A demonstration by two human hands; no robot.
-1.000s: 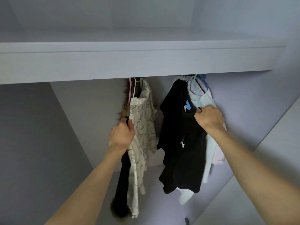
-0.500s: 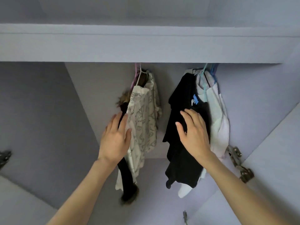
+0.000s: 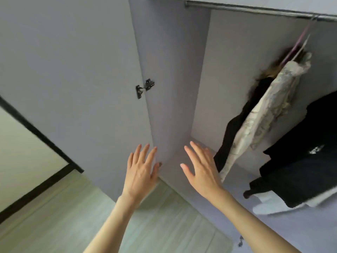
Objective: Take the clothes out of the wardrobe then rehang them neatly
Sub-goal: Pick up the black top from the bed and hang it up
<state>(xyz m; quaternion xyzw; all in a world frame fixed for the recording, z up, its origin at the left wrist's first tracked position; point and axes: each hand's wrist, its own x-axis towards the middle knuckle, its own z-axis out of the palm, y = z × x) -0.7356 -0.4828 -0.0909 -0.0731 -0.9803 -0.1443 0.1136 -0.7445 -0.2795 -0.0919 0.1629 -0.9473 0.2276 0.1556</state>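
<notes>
- Left hand (image 3: pixel 141 172): held up, back toward the viewer, fingers straight and a little spread, holding nothing. Its fingertips overlap the near edge of the open door (image 3: pixel 73 70); whether they touch it cannot be told.
- Right hand (image 3: pixel 201 170): also raised, fingers straight and spread, holding nothing. It sits in front of the wardrobe's side panel (image 3: pixel 169 79), just left of the hanging clothes, apart from them.
- Rail (image 3: pixel 255 10): a metal bar across the top of the wardrobe, far right.
- Hangers (image 3: pixel 299 45): a pink one and a white one side by side, hooked on the rail.
- Printed top (image 3: pixel 262 114): cream cloth with a grey pattern, hanging from those hangers, slanting down to the left in this tilted view.
- Dark garment (image 3: pixel 235 128): black, hanging just left of and behind the printed top, touching it, with brown fur at its top end.
- Black top (image 3: pixel 306 161): hangs right of the printed top, cut off by the right edge; its hanger is out of view. A small white print shows on it, too blurred to read.
- White garment (image 3: pixel 264 207): peeks out below the black top's hem.
- Hinge (image 3: pixel 145 87): dark metal, where the door meets the side panel.
- Floor (image 3: pixel 164 225): pale boards, near left, below the door.
- No other labels or brand marks can be made out.
</notes>
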